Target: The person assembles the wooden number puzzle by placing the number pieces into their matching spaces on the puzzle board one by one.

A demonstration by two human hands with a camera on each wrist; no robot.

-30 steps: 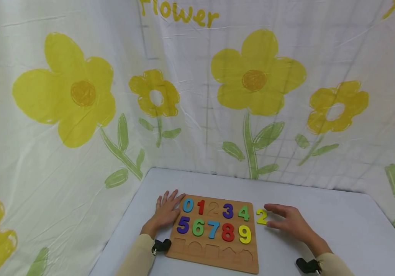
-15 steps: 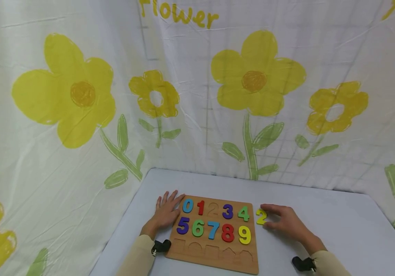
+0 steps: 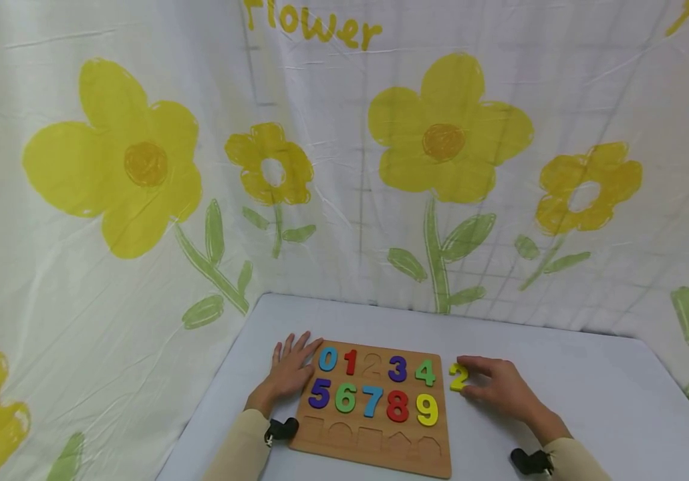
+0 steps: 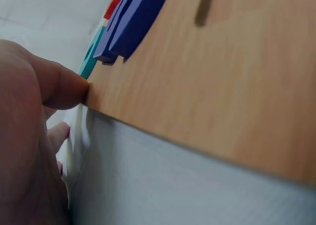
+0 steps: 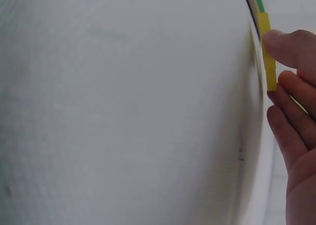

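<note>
A wooden number puzzle board (image 3: 374,461) lies on the white table, with colored digits seated in it and a bare 2-shaped recess (image 3: 372,363) in its top row. My left hand (image 3: 287,374) rests along the board's left edge, fingers spread; in the left wrist view the thumb (image 4: 66,87) touches the edge close to the purple 5 (image 4: 136,25). Just right of the board, my right hand (image 3: 500,387) pinches the yellow number 2 (image 3: 458,377) between thumb and fingers. Seen edge-on in the right wrist view, the yellow 2 (image 5: 268,52) has the thumb against it.
Below the digits, a row of shallow shape outlines (image 3: 370,439) runs along the board's near side. The white table (image 3: 597,381) extends to the right. Behind it hangs a curtain (image 3: 332,267) printed with yellow flowers. Each wrist wears a black camera (image 3: 530,461).
My right hand has closed in on the yellow 2 and now pinches it; the piece has shifted slightly right. The left hand and board have stayed put.
</note>
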